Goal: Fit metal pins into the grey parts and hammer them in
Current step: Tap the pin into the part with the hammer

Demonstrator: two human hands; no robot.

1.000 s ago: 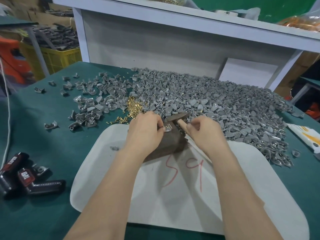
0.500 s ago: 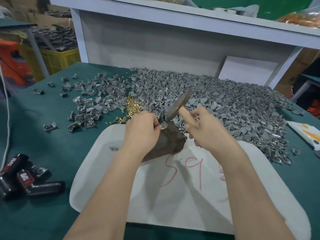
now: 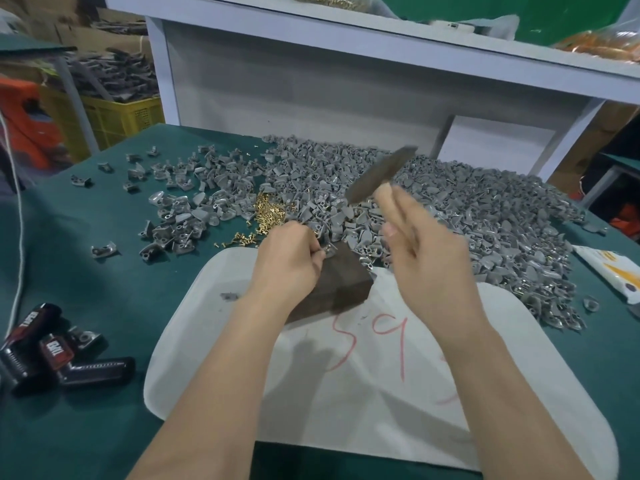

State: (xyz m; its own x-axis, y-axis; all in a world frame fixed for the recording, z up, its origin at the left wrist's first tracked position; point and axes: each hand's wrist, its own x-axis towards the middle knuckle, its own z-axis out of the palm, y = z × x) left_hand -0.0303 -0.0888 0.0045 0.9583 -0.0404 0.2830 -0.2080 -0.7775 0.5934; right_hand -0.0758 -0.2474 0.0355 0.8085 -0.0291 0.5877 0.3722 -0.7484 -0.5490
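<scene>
Head view: left hand (image 3: pixel 287 259) pinches grey part (image 3: pixel 329 251) on block (image 3: pixel 343 287), right hand (image 3: pixel 429 268) grips raised hammer (image 3: pixel 381 174)

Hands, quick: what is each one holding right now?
Left hand: pinches a grey part on the dark block.
Right hand: grips the hammer, raised above the block.

The white mat (image 3: pixel 381 393) has bare room on the near side of the dark block (image 3: pixel 343 289). The green table (image 3: pixel 121 278) is bare between the mat and the black tools (image 3: pixel 52 355) on the left. Behind the block, a big grey pile (image 3: pixel 485 216) and gold pins (image 3: pixel 268 214) fill the way. The left hand (image 3: pixel 287 261) pinches a grey part (image 3: pixel 329 251) at the block's far corner, and the right hand (image 3: pixel 429 265) holds the hammer (image 3: pixel 377 176) up over the pile
</scene>
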